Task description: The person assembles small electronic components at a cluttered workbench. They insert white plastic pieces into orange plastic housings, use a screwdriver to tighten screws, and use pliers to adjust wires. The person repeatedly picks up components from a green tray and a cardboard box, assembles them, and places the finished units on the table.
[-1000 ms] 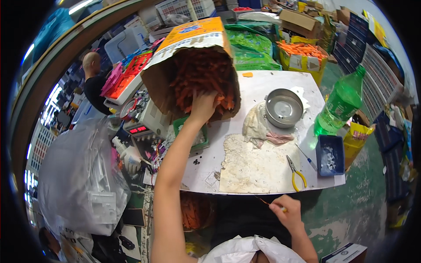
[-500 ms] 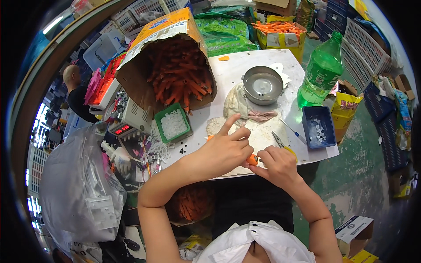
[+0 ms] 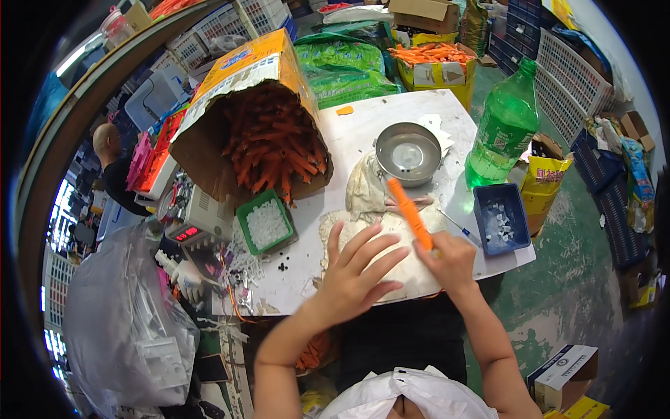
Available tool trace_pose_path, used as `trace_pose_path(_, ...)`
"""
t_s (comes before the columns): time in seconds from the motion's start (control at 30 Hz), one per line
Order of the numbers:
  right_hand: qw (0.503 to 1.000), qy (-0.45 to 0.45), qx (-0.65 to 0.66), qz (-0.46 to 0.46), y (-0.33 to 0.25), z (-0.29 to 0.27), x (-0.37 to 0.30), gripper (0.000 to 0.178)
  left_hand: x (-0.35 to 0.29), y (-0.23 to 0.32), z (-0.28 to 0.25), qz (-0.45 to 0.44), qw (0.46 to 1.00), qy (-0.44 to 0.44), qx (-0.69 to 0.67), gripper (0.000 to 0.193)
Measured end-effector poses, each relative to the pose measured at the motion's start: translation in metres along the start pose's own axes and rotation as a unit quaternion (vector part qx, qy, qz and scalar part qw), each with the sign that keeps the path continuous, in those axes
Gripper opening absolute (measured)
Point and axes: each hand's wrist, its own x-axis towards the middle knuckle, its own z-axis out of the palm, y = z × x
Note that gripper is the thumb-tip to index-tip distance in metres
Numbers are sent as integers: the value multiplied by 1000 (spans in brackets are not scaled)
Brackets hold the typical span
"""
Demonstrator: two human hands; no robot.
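Note:
My right hand (image 3: 452, 262) grips a long orange plastic piece (image 3: 408, 209) by its near end, its far end pointing up and away over the table. My left hand (image 3: 354, 283) is empty beside it, fingers spread above the near part of the white tabletop. Beneath the orange piece lie a stained pale cloth (image 3: 364, 188) and a worn light mat. Beyond them stands a round metal bowl (image 3: 408, 153) with a few small dark bits in it. A blue pen (image 3: 455, 225) lies just past my right hand. The pliers cannot be made out now.
At the left, a cardboard box (image 3: 199, 143) on its side holds many orange pieces. A green tray (image 3: 265, 222) of small white parts sits before it. A blue tray (image 3: 502, 237) and green bottle (image 3: 504, 129) stand right. A grey bag (image 3: 125, 300) bulges at far left.
The orange piece, earlier low between both hands, is now raised in my right hand and fully in sight. My left hand has let go, drawn back toward me and spread its fingers.

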Motion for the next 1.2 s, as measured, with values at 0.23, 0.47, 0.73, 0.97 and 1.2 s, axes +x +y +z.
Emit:
trace_pose_path(0.23,990,-55,-74,110,46,25,11,29,-93,3,83,-223,968,116,-1,31)
trace_pose_path(0.47,991,-29,-85,98,48,31,9,27,-92,7,96,-222,965,142,23,24)
trace_pose_path(0.73,994,-21,-52,-96,-28,0,-12,26,-64,21,87,-391,778,225,-437,34)
trace_pose_path(0.97,952,-160,222,139,-53,-28,-67,23,-69,16,95,-440,656,227,-570,40)
trace_pose_path(1.2,875,-380,-186,235,6,-114,-130,15,-91,-33,52,-267,954,26,137,38)
